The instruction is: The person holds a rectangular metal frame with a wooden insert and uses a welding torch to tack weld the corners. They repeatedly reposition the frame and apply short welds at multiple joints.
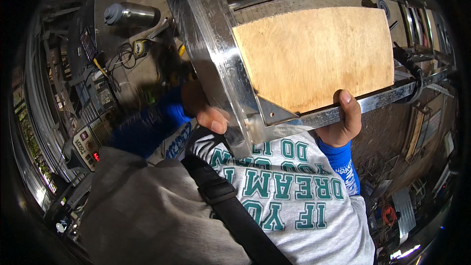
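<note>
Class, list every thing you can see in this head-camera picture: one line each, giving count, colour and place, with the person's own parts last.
Metal frame: one, shiny silver, upper centre, held at its near corner.
Plywood board: one, light brown, set inside the frame.
Metal flask: one, silver with grey cap, lying upper left.
Machine with red display: one, pale, far left.
Cables: several, dark, upper left.
Shoulder strap: one, black, across the grey shirt.
Left hand: one, blue sleeve, gripping the frame's left bar.
Right hand: one, blue sleeve, gripping the frame's near bar.
</note>
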Available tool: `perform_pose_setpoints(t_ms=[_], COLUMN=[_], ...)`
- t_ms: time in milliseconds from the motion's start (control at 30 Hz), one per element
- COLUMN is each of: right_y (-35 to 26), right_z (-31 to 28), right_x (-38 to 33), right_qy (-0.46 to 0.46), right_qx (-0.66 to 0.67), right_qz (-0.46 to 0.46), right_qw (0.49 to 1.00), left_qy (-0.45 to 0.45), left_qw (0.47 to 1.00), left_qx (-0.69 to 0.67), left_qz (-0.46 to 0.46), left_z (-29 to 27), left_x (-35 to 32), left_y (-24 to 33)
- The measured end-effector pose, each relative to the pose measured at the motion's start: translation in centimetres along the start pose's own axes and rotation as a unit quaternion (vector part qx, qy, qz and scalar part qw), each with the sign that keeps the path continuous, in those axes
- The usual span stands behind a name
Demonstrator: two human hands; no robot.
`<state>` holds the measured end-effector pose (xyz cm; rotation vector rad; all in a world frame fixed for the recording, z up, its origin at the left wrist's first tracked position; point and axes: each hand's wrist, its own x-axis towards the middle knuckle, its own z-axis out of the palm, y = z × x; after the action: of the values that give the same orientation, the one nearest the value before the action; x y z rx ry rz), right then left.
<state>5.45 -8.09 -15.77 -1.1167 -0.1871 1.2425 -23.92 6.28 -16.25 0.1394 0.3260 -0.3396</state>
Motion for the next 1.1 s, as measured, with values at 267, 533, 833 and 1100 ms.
perform_pose_setpoints(t_ms=[267,533,833,1100], right_y=[1.0,0.9,2.3,4.7], right_z=[0.6,4.9,9.2,11.9], right_x=[-0.5,-6.5,-9.2,-11.1], right_qy=[0.031,0.006,0.006,0.021], right_qx=[-0.100,0.016,0.002,0.025], right_qz=[-0.040,-0.009,0.001,0.002], right_qw=[0.994,1.000,1.000,0.999], left_qy=[-0.046,-0.157,-0.070,-0.129], left_qw=[0.999,0.985,0.981,0.931], left_qx=[0.005,0.069,0.177,0.328], left_qz=[0.018,-0.012,-0.031,0.093], left_z=[0.6,4.6,4.2,1.8], left_x=[-2.8,-6.9,-10.0,-10.7], left_y=[-0.8,-4.1,-5.5,-7.4])
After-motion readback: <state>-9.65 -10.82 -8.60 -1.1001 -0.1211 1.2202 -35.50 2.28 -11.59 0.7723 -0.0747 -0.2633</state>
